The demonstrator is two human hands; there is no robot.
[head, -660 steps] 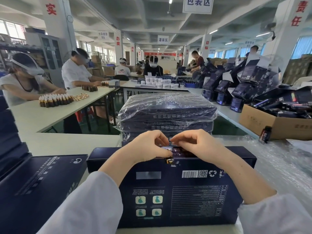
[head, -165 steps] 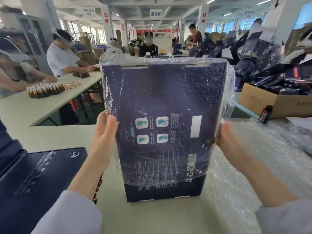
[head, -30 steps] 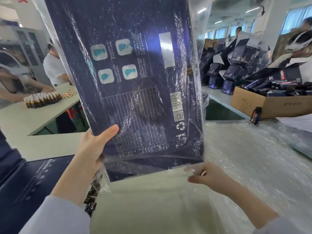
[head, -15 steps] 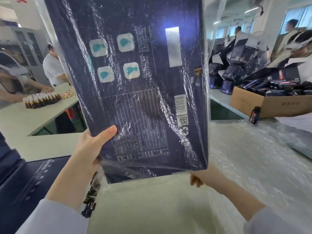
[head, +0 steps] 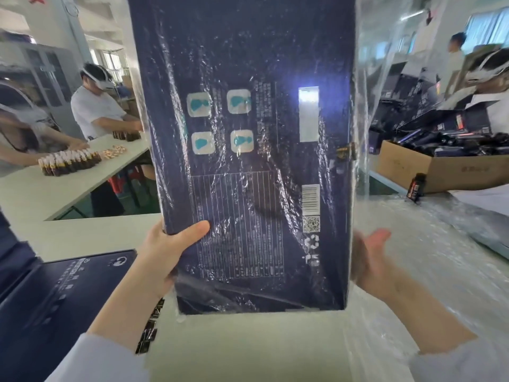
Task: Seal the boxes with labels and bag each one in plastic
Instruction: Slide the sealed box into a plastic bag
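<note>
**Bagged box held on end.** A dark blue box [head: 248,161], wrapped in a clear plastic bag [head: 385,78], is held upright over the near part of a pale table [head: 248,351]. Its long axis is vertical, and its top passes out of view above. The printed back face is turned toward the camera: four pale squares sit in the upper half, a ruled panel in the lower half, and a barcode and a square code near the lower right. The print is turned sideways. A small gold label [head: 345,151] is seen on the right edge, about halfway up. Loose plastic stands out past that edge. Whether the lower edge touches the table cannot be told.

The box is gripped at its lower left edge by the left hand [head: 170,252], with the thumb laid across the printed face and the fingers hidden behind. The right hand [head: 369,260] is held flat, fingers straight, palm toward the lower right side of the box; it is blurred, and contact cannot be told.

At the near left a second dark box [head: 63,299] lies flat, with a strip of small dark labels [head: 150,329] just beside it. Clear plastic sheets [head: 446,260] are spread over the table on the right. Farther right, a cardboard carton [head: 429,172] filled with dark packs is seen, with a small dark bottle [head: 416,187] standing before it. At the far left, brown bottles [head: 68,161] are grouped on another table, where seated people are at work.
</note>
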